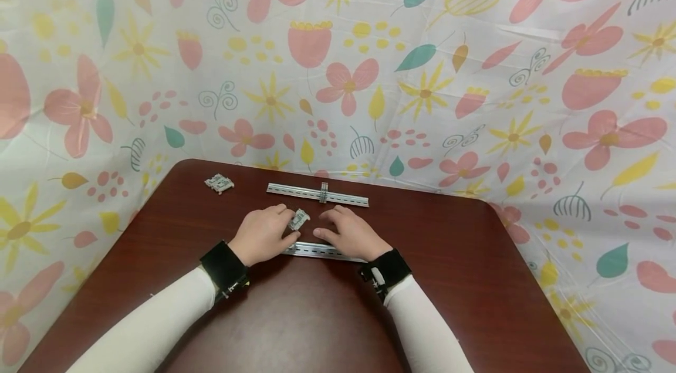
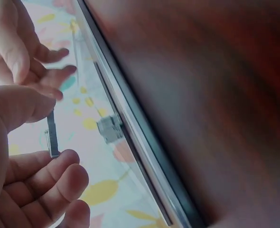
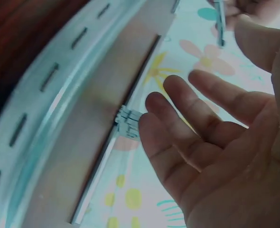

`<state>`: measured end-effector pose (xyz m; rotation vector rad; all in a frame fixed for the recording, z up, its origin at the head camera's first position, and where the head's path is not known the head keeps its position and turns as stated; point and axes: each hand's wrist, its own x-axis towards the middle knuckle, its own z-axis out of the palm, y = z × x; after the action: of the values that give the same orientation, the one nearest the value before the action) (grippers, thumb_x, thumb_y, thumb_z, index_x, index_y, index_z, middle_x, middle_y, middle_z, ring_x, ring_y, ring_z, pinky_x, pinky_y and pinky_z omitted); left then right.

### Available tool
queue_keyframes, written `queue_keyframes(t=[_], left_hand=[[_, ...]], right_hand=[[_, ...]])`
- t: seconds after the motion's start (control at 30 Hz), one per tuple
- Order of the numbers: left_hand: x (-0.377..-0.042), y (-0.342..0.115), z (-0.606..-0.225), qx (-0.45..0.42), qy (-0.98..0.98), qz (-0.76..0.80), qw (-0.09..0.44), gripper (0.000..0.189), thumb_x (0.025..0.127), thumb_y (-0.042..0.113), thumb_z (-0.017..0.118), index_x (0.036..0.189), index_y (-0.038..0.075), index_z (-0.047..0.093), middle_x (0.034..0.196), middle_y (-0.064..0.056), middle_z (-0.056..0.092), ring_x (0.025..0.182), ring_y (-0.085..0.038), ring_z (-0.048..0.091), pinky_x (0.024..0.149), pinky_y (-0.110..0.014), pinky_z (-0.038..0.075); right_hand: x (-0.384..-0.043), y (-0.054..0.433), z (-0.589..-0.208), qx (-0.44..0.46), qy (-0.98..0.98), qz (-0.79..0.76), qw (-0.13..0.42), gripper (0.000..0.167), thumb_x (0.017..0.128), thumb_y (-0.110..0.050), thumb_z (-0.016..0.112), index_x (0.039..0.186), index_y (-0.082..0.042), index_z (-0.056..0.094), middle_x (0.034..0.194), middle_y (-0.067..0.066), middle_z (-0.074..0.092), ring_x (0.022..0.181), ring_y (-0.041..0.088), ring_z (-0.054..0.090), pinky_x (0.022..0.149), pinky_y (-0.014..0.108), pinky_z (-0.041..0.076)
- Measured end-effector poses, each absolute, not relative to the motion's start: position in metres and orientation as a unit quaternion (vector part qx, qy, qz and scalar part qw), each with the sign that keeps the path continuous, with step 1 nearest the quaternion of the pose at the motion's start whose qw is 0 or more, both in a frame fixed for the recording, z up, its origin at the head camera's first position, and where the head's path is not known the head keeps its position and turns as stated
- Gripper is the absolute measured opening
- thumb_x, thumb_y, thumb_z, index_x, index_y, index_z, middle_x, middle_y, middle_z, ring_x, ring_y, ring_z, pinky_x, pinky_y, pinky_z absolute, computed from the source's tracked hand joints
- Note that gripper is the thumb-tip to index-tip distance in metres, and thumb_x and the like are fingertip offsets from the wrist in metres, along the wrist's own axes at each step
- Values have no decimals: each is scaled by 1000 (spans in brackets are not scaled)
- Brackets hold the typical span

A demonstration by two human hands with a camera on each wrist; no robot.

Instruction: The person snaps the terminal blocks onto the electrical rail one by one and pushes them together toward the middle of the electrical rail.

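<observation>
With left hand [image 1: 264, 234], pinched module [image 1: 300, 219] by ends; with right hand [image 1: 352, 233] spread, probably needed to brace nearer rail [image 1: 321, 251].

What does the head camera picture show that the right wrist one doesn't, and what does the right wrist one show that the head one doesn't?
Only the head view: a pale clump near the far left corner of the table (one piece or several, I can't tell), the white sleeves and the black wristbands.

Only the right wrist view: the palm side of the right hand.

Both: the left hand holding a small part, the near rail, the far rail with a block on it, and the flowery cloth.
</observation>
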<state>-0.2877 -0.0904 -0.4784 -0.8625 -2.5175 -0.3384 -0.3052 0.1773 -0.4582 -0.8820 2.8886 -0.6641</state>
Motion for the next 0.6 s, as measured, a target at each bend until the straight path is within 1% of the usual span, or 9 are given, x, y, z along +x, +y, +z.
queue_keyframes(t=[0.13, 0.23, 0.4, 0.5, 0.6], left_hand=[[-284, -85, -478, -336, -903, -115, 242, 38, 96, 37, 88, 115, 6, 78, 93, -3, 67, 72, -19, 64, 57, -37, 54], [-283, -83, -478, -348, -896, -114, 250, 36, 95, 37, 88, 113, 7, 77, 90, 0, 62, 67, -18, 60, 55, -35, 50], [-282, -82, -479, -370, -882, -122, 267, 35, 93, 36, 90, 110, 8, 76, 88, 2, 60, 64, -14, 56, 53, -30, 47], [-281, -82, -478, -379, -876, -129, 268, 34, 93, 34, 90, 111, 9, 76, 88, 2, 60, 65, -13, 55, 54, -30, 47], [-280, -82, -478, -381, -875, -134, 268, 34, 93, 33, 90, 113, 8, 76, 89, 1, 60, 66, -13, 55, 55, -29, 47]], right_hand=[[-305, 175, -462, -285, 928, -241, 21, 51, 113, -48, 65, 146, -10, 69, 137, 6, 68, 120, 21, 68, 100, 44, 58], [-304, 174, -462, -291, 922, -255, 19, 48, 114, -46, 65, 145, -9, 70, 134, 4, 70, 116, 19, 69, 98, 44, 58], [-304, 173, -465, -290, 912, -289, 29, 45, 115, -44, 63, 142, -10, 72, 128, 2, 71, 108, 16, 68, 92, 42, 58], [-304, 172, -467, -289, 902, -319, 39, 39, 115, -42, 63, 138, -11, 74, 122, 0, 72, 99, 15, 67, 87, 40, 57], [-305, 171, -469, -295, 893, -337, 39, 30, 115, -37, 64, 128, -14, 77, 114, -3, 72, 90, 13, 64, 81, 36, 55]])
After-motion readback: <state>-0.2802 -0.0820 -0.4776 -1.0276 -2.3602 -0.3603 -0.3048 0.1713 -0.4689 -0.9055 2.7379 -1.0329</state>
